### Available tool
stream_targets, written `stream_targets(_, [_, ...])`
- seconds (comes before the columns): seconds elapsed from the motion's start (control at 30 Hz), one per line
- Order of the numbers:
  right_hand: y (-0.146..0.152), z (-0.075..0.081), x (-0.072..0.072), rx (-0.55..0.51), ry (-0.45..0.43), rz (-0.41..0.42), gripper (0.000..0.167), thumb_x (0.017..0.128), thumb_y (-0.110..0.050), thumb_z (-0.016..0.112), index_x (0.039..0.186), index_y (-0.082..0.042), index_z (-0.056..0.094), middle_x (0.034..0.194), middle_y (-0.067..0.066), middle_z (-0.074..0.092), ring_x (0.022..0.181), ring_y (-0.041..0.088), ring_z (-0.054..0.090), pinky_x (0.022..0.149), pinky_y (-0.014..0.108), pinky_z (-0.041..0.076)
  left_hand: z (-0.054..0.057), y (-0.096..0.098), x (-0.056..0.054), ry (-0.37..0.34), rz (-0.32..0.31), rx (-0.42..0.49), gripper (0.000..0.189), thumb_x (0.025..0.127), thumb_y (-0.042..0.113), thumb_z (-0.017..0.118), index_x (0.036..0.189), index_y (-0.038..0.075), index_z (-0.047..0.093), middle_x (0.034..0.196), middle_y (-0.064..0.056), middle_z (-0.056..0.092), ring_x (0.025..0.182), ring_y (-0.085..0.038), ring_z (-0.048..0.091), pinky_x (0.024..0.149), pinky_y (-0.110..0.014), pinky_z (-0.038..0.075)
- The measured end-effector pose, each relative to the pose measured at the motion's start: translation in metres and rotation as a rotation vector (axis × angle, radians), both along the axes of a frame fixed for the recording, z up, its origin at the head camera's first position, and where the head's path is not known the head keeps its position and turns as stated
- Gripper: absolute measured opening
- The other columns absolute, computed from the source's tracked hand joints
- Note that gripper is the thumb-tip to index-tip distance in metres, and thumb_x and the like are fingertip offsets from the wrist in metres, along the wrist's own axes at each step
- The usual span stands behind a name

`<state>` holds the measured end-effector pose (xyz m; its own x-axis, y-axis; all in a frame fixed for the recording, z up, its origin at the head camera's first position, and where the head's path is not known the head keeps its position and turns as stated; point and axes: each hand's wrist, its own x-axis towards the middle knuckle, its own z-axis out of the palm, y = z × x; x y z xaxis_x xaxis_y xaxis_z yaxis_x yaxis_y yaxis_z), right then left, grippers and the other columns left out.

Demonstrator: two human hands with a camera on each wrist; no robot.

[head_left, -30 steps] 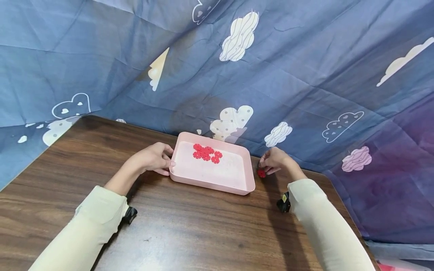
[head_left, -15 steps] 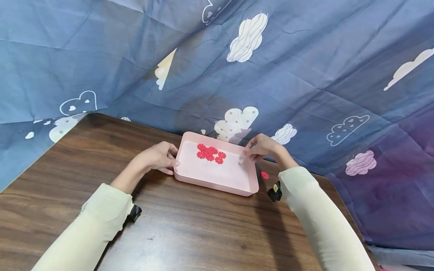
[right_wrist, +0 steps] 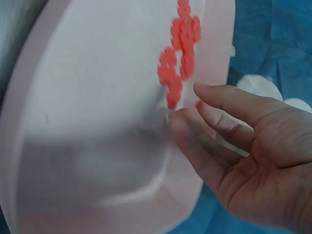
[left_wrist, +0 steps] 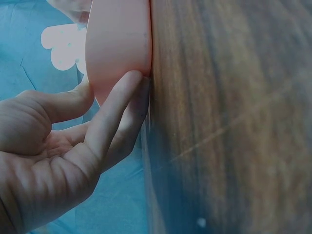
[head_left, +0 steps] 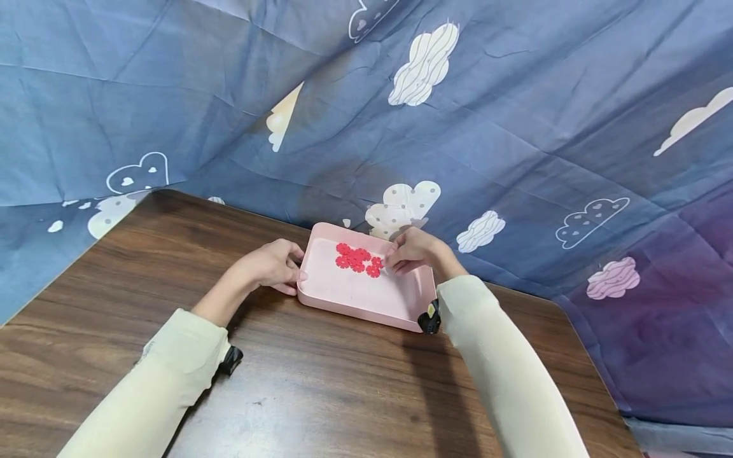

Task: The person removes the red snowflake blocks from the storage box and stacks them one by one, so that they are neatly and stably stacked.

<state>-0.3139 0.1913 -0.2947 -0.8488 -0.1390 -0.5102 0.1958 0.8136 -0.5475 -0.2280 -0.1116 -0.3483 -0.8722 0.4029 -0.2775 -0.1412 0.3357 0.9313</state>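
Note:
A shallow pink tray (head_left: 338, 289) lies on the table near the back edge. Several red flower-shaped notched discs (head_left: 356, 259) sit joined in a cluster towards the tray's back wall. My left hand (head_left: 276, 267) holds the tray's left side; in the left wrist view its thumb is at the rim and its fingers (left_wrist: 109, 114) press the outer wall. Over the tray, just right of the cluster, is my right hand (head_left: 413, 251), its fingers loosely bent. In the right wrist view its fingertips are beside the lowest disc (right_wrist: 173, 95), with nothing visibly held.
The brown wooden table (head_left: 298, 381) extends in front of the tray and to both sides. Behind it hangs a blue cloth (head_left: 321, 172) with cloud prints. Each wrist wears a small black device (head_left: 429, 317) below the pale sleeve (head_left: 487, 356).
My right hand let go of a red disc to the tray's right, then moved left over the tray to the cluster. That loose disc is now hidden. The left hand keeps its hold.

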Motion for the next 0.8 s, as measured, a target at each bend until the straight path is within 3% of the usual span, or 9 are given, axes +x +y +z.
stream_targets(0.1, [-0.011, -0.008, 0.001, 0.011, -0.020, 0.004, 0.020, 0.096, -0.006, 0.080, 0.091, -0.001, 0.061, 0.076, 0.006, 0.074, 0.067, 0.011, 0.071, 0.076, 0.027, 0.071, -0.001, 0.000, 0.000, -0.002, -0.002, -0.007, 0.052, 0.103, -0.007, 0.062, 0.148, -0.018, 0.040, 0.115, -0.025, 0.062, 0.092, -0.022, 0.070, 0.086, -0.035, 0.072])
stream_targets(0.4, [-0.033, -0.023, 0.003, 0.171, 0.017, -0.030, 0.024, 0.090, -0.018, 0.090, 0.087, -0.004, 0.071, 0.073, 0.002, 0.068, 0.066, 0.010, 0.068, 0.081, 0.029, 0.071, -0.005, 0.003, -0.001, 0.002, -0.004, -0.021, 0.051, 0.102, -0.008, 0.061, 0.148, -0.018, 0.041, 0.115, -0.026, 0.063, 0.094, -0.024, 0.070, 0.087, -0.037, 0.072])
stream_targets(0.63, [-0.037, -0.023, 0.001, 0.164, 0.029, -0.043, 0.025, 0.091, -0.015, 0.089, 0.097, 0.002, 0.073, 0.073, 0.003, 0.070, 0.064, 0.010, 0.068, 0.076, 0.027, 0.071, -0.002, 0.003, -0.002, 0.001, 0.014, -0.021, 0.051, 0.103, -0.007, 0.062, 0.148, -0.017, 0.041, 0.116, -0.026, 0.062, 0.090, -0.022, 0.069, 0.086, -0.037, 0.072])
stream_targets(0.8, [-0.038, -0.022, 0.000, 0.180, 0.042, -0.043, 0.023, 0.090, -0.014, 0.089, 0.094, 0.001, 0.071, 0.072, 0.003, 0.069, 0.063, 0.011, 0.068, 0.074, 0.026, 0.070, -0.003, 0.002, -0.003, 0.003, 0.020, -0.019, 0.051, 0.103, -0.007, 0.062, 0.148, -0.017, 0.041, 0.116, -0.026, 0.063, 0.089, -0.021, 0.069, 0.085, -0.036, 0.072])
